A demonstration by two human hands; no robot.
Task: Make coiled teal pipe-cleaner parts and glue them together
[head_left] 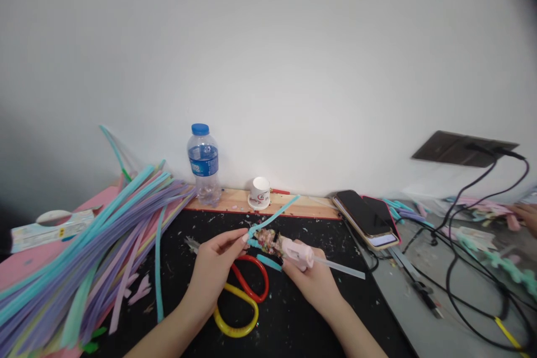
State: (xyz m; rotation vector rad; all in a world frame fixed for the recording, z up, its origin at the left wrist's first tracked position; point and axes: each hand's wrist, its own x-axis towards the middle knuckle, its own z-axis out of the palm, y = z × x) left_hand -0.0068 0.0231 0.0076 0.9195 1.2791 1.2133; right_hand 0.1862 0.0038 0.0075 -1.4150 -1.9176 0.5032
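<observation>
My left hand [218,260] pinches a light-blue pipe cleaner [277,214], twisted at its lower end, with its free end sticking up to the right. In my right hand [312,279] is a pale pink glue gun [297,253], its front crusted with dried glue and coloured fuzz. The nozzle points left and meets the twisted part by my left fingertips; whether glue is coming out cannot be seen. A clear glue stick [342,268] juts from the gun's back. Below my hands lie scissors with one red and one yellow handle [237,330], partly hidden by my left hand.
A large bundle of pastel pipe cleaners [121,235] spreads over the left. Against the wall stand a water bottle [205,168] and a paper cup [260,193]. At right are phones [363,212], black cables [451,268] and a wall socket [461,148]. Another person's hand [526,217] shows at the right edge.
</observation>
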